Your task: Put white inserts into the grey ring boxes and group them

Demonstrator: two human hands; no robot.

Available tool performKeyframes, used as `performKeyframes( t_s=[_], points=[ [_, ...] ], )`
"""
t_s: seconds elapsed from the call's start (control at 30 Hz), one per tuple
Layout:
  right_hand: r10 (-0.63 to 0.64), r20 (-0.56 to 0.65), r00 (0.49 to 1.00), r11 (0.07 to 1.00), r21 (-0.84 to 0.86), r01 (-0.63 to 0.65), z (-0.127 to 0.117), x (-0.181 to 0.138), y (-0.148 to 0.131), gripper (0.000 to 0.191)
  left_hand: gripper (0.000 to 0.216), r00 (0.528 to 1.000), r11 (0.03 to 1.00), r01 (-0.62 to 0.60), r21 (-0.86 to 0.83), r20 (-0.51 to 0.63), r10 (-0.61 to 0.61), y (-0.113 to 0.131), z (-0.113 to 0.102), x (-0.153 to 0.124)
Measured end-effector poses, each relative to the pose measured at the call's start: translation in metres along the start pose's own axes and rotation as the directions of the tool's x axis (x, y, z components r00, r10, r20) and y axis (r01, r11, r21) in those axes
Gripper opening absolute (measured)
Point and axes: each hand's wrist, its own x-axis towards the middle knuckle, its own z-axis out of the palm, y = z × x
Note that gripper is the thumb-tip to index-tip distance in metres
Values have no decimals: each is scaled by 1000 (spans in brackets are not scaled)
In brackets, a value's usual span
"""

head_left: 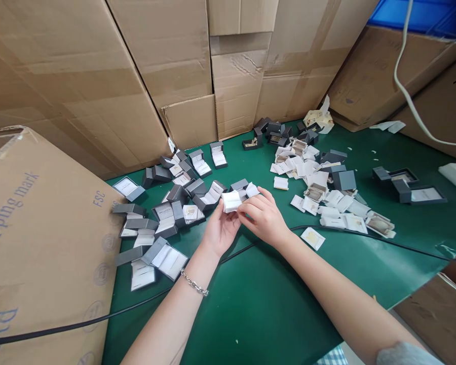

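Note:
A small white box insert is held up in front of me, just above the table. My left hand grips it from the left and below, with the thumb along its side. The curled fingers of my right hand pinch at its right edge. Right behind it lie an open grey jewellery box and a small white piece by my right fingertips. To the left are several open grey jewellery boxes with white linings, one of them a box with print in its lid.
A heap of white inserts and paper pieces lies to the right, with dark boxes behind it. More open boxes sit far right. A black cable crosses the green table. Large cartons stand left and behind.

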Motion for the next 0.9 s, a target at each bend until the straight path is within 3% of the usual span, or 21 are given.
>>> performKeyframes(
  t_s=[0.3,0.53,0.73,0.9],
  points=[
    [-49,131,990,992,124,33,-1,2,6,16,29,999,998,-19,58,-49,22,3,1,1],
    [52,170,984,960,262,-96,-3,2,2,13,22,997,987,-70,142,-19,73,6,-1,2],
    [249,223,943,823,465,-327,-7,4,0,6,27,995,978,-101,184,40,95,8,0,-2],
    [410,399,820,602,557,-572,-14,8,2,2,21,993,960,-113,257,70,98,9,1,-4]
  ],
)
